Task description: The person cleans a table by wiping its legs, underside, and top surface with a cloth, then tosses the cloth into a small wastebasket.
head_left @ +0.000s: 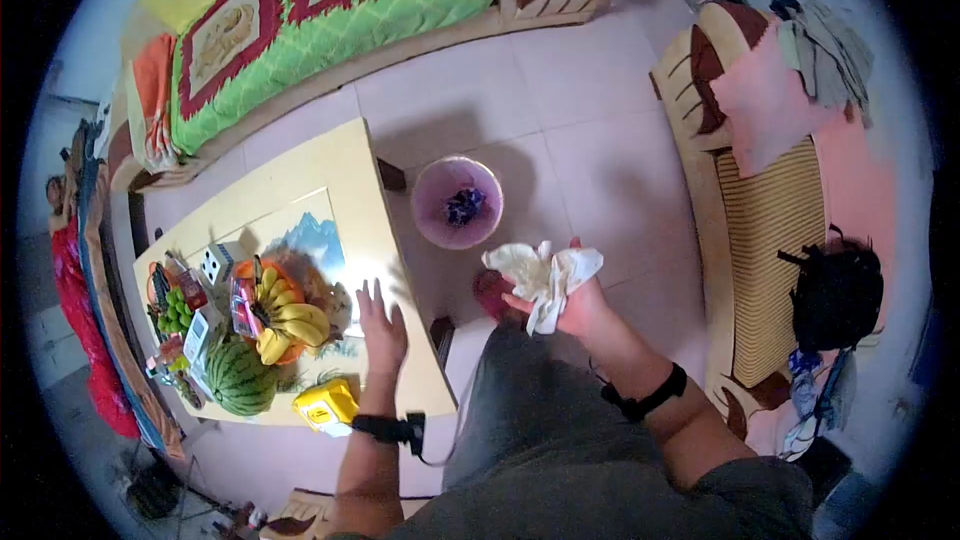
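Note:
My left hand is held flat over the right edge of the table, its fingers apart and nothing in it. My right hand is turned palm up above the floor, closed around a crumpled white tissue that spills out past the fingers. Beyond that hand, a pink bin stands on the floor with something dark blue and white inside. Near my left forearm, a yellow packet lies at the table's front edge.
Bananas, a watermelon, green grapes and a patterned tissue box crowd the table's left half. A green-covered sofa stands at the back. On the right, another sofa holds a black backpack.

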A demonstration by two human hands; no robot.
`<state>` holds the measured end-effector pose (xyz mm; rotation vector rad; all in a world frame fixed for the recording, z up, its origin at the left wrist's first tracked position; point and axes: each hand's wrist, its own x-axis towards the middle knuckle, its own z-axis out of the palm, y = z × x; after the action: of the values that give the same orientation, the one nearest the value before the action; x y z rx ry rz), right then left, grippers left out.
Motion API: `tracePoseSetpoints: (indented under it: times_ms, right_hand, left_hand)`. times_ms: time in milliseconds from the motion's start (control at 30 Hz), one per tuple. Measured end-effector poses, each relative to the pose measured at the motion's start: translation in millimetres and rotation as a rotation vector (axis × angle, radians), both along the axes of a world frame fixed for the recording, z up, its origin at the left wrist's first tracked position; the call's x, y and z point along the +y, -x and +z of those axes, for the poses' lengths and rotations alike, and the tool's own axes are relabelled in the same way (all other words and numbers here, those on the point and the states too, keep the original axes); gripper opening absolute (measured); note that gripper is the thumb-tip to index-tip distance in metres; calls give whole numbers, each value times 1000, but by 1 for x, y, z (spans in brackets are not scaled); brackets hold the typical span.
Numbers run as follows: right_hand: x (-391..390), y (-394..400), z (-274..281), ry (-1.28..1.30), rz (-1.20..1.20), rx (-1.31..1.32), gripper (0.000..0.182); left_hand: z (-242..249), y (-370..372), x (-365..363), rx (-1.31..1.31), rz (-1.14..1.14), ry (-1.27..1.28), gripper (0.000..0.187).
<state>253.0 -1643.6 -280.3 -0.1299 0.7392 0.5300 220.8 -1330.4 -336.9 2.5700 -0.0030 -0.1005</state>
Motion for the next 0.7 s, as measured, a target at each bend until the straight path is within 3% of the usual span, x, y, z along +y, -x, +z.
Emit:
tracePoseSetpoints:
  times_ms: [167, 233, 300, 367, 400, 467, 500, 567, 633, 700]
  right_hand:
    - [15, -61, -32, 98, 68, -14, 66]
    - [21, -74, -72, 118, 250, -10, 57]
    - [31, -88, -98, 336, 397, -53, 42]
    - [31, -92, -158, 728, 488, -86, 46]
    - [29, -98, -189, 723, 502, -78, 46]
    - [23, -115, -244, 1231, 856, 9, 42]
    - [20, -120, -263, 1218, 873, 17, 42]
    - [16, -138, -299, 1991, 1145, -306, 52]
    - [19, -159, -316, 1902, 1246, -253, 57]
    - [21, -169, -335, 1819, 1323, -422, 44]
  left_hand:
    - [-12, -106, 25, 3, 63, -49, 53]
    - [-25, -136, 37, 13, 76, -77, 53]
    - [-42, -160, 50, -40, 74, -120, 54]
    - [-59, -178, 62, -83, 51, -145, 55]
    - [-63, -188, 64, -45, 57, -146, 56]
    - [-74, -204, 70, -36, 57, -195, 56]
    - [-80, -211, 72, -35, 41, -240, 56]
    - [-87, -228, 74, -24, 67, -250, 54]
    - [-90, -247, 73, -108, 54, -315, 53]
    - [-92, -266, 68, -101, 79, -371, 51]
